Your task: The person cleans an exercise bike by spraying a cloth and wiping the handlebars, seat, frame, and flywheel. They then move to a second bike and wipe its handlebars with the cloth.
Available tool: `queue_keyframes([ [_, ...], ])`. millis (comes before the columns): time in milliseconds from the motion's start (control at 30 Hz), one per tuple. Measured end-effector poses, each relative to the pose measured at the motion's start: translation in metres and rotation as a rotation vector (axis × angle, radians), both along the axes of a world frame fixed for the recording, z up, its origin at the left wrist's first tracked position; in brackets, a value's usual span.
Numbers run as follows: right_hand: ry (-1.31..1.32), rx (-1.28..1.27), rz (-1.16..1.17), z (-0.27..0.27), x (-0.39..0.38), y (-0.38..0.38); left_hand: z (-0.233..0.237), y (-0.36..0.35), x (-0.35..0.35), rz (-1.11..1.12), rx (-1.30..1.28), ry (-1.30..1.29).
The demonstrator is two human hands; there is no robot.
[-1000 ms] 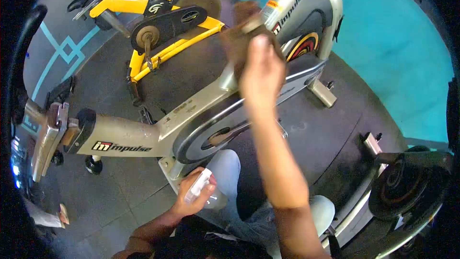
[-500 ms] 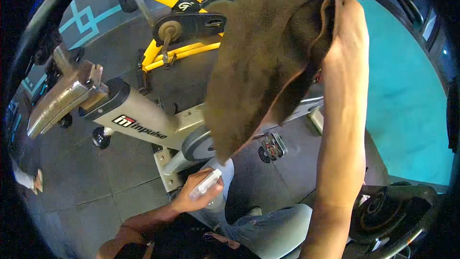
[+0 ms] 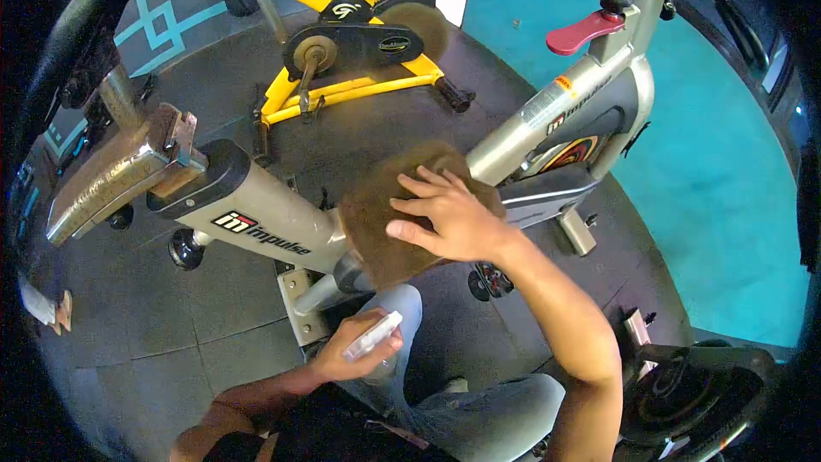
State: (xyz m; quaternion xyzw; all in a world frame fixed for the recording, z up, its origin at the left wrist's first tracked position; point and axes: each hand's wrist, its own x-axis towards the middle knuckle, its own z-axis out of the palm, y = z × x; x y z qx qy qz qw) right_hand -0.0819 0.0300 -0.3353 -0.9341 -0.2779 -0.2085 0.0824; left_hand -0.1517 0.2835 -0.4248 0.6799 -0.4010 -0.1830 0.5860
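A grey exercise bike frame (image 3: pixel 265 221) marked "impulse" stands in front of me. Over its low middle part lies a brown cloth (image 3: pixel 376 231). My right hand (image 3: pixel 453 221) rests flat on the cloth with its fingers spread. My left hand (image 3: pixel 352 349), lower down by my knee, is wrapped round a spray bottle (image 3: pixel 374 335) with a white top; the hand hides part of the bottle's body.
Behind stands a yellow exercise bike (image 3: pixel 342 90). The grey bike's red lever (image 3: pixel 586 32) is at the upper right and its worn metal seat slider (image 3: pixel 115 171) at the left. A black round machine part (image 3: pixel 684 393) sits at the lower right.
The cloth, hanging high in front of the camera before, has come down onto the bike's middle. My right hand has moved down with it and spread out on top. My left hand has barely moved.
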Motion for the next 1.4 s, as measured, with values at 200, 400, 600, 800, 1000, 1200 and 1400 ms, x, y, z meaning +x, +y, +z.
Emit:
queue_keyframes([
  [200,-0.107,-0.011,0.016,-0.015,0.007,0.017,-0.008,0.000,0.001,-0.032,0.069,0.004],
  [400,-0.138,-0.068,0.059,-0.052,-0.013,0.000,-0.011,0.002,0.002,-0.025,0.144,0.055],
  [600,-0.166,0.775,-0.422,-0.119,-0.080,-0.105,-0.023,0.006,-0.002,0.012,0.173,0.149],
  [800,-0.586,1.881,-0.781,-0.101,-0.094,-0.167,-0.027,-0.004,0.006,-0.072,0.286,0.172],
  [1000,-0.638,0.577,-0.739,-0.095,-0.045,-0.052,-0.022,-0.021,0.000,-0.133,0.304,0.200],
  [1200,-0.558,0.353,-0.676,-0.127,-0.045,-0.184,-0.044,-0.066,0.004,-0.038,0.310,0.214],
  [1400,0.194,0.289,-0.969,-0.067,-0.026,-0.285,-0.091,-0.070,0.019,-0.115,0.375,0.185],
])
